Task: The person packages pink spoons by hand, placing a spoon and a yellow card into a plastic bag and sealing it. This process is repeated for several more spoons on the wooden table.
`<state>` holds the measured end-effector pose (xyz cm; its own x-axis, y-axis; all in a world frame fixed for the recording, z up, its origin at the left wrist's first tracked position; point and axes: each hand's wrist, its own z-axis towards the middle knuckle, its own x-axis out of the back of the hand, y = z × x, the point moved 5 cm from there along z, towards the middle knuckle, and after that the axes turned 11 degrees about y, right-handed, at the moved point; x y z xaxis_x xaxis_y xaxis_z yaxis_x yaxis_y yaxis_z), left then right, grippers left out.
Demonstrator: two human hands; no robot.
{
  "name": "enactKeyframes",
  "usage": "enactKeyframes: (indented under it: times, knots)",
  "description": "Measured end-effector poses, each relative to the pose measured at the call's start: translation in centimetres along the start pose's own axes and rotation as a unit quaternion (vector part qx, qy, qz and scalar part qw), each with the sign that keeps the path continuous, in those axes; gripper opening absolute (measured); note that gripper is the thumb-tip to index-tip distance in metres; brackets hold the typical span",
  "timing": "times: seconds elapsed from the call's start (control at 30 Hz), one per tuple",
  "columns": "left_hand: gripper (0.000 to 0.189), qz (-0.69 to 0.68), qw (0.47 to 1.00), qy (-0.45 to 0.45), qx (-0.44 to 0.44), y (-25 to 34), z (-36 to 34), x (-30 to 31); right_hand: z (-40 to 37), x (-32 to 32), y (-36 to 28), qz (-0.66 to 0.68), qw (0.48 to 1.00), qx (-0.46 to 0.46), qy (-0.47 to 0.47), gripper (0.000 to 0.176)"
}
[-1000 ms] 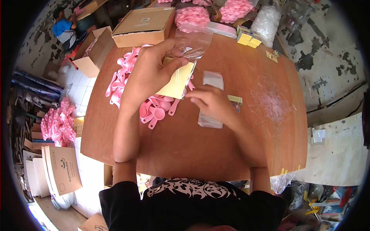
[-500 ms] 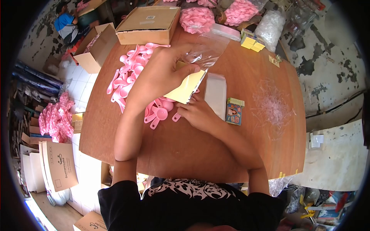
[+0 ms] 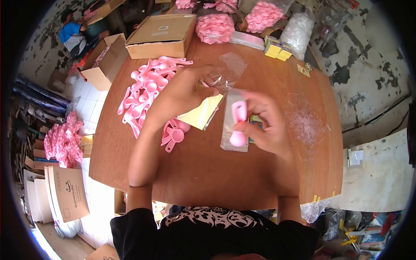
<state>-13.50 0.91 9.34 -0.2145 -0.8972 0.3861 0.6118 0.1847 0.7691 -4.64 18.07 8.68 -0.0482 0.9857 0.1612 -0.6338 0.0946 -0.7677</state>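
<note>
My left hand (image 3: 184, 95) is closed on a clear plastic bag (image 3: 232, 69) with a pale yellow card (image 3: 201, 112) inside its lower part. My right hand (image 3: 274, 128) grips a pink measuring spoon (image 3: 239, 111), its handle up and its bowl down, a little blurred. Left of and below my left hand spreads a heap of pink spoons (image 3: 149, 89); my forearm hides part of it. Beneath my right hand lies a stack of clear bags (image 3: 229, 134). Behind those fingers a small printed box (image 3: 256, 122) is mostly hidden.
A cardboard box (image 3: 160, 37) stands at the table's back left. Along the back are bagged pink spoons (image 3: 215, 28), yellow boxes (image 3: 277, 48) and a bag of clear plastic (image 3: 297, 32). Shredded strands (image 3: 307, 123) lie at right. Another person (image 3: 71, 37) is at far left.
My right hand has risen from the spoon heap and moved right, now with a pink spoon in it. My left hand still holds the bag, slightly lower and further left.
</note>
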Motion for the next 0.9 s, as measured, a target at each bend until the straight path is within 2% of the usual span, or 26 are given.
enactKeyframes:
  times: [0.1, 0.13, 0.2, 0.23, 0.3, 0.33, 0.4, 0.57, 0.63, 0.9]
  knots:
    - [0.047, -0.026, 0.998, -0.06, 0.016, 0.3, -0.2, -1.7, 0.1, 3.8, -1.5, 0.011, 0.986, -0.004, 0.164, 0.049]
    - [0.048, -0.014, 0.995, -0.095, 0.042, 0.5, -0.3, -2.1, 0.3, 4.5, -1.7, 0.01, 0.986, -0.004, 0.166, 0.049]
    - [0.047, -0.034, 0.99, -0.124, 0.064, 1.3, -0.6, -3.0, 0.6, 6.6, -2.3, -0.003, 0.96, 0.05, 0.274, 0.048]
    - [0.047, -0.052, 0.983, -0.152, 0.088, 1.4, -0.8, -3.5, 0.8, 6.9, -2.3, -0.004, 0.96, 0.05, 0.276, 0.048]
    - [0.047, -0.07, 0.983, -0.158, 0.062, 1.0, -0.9, -4.3, 0.9, 7.5, -1.3, 0.078, 0.951, -0.025, 0.299, 0.046]
    - [0.047, -0.09, 0.982, -0.159, 0.047, 1.3, -1.0, -4.5, 0.9, 7.5, -1.2, 0.078, 0.95, -0.025, 0.301, 0.046]
    - [0.047, -0.108, 0.98, -0.163, 0.03, 1.4, -1.0, -4.8, 0.9, 7.0, 0.4, 0.137, 0.94, -0.151, 0.275, 0.046]
    - [0.048, -0.113, 0.978, -0.175, 0.023, 1.3, -1.1, -5.1, 1.1, 6.3, 1.2, 0.126, 0.953, -0.131, 0.242, 0.045]
    - [0.049, -0.101, 0.98, -0.172, 0.016, 1.2, -1.1, -5.1, 1.1, 6.5, 0.7, 0.083, 0.956, -0.094, 0.266, 0.044]
    - [0.05, -0.088, 0.98, -0.177, 0.029, 1.1, -1.1, -5.1, 1.1, 7.2, -0.4, 0.033, 0.945, -0.037, 0.323, 0.043]
